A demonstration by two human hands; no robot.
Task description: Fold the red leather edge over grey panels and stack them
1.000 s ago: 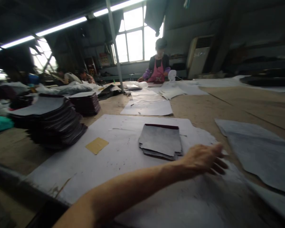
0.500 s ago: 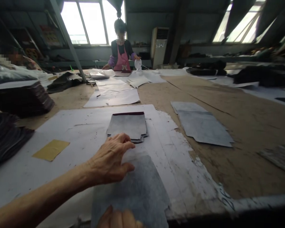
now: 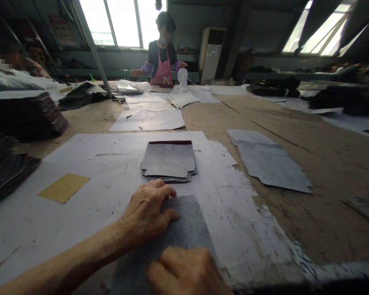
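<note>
A grey sheet (image 3: 190, 221) with a notched outline lies on white paper at the near edge of the table. My left hand (image 3: 150, 209) rests on its upper left part, thumb and fingers apart. Over the lower part of the sheet is my right hand (image 3: 184, 270), its fingers curled in; whatever they hold, if anything, is hidden. Just beyond my left hand sits a small stack of grey pieces (image 3: 169, 159) with a dark red strip along its far edge.
A yellow piece (image 3: 64, 187) lies left on the white paper (image 3: 107, 172). Dark stacks (image 3: 21, 114) stand at the far left. More grey sheets (image 3: 269, 159) lie to the right. Across the table a person in a pink apron (image 3: 163, 69) stands beside a white roll (image 3: 182, 77).
My right hand has moved up and to the right over the grey sheet. My left hand stays nearly in place. The person across has let go of the white roll.
</note>
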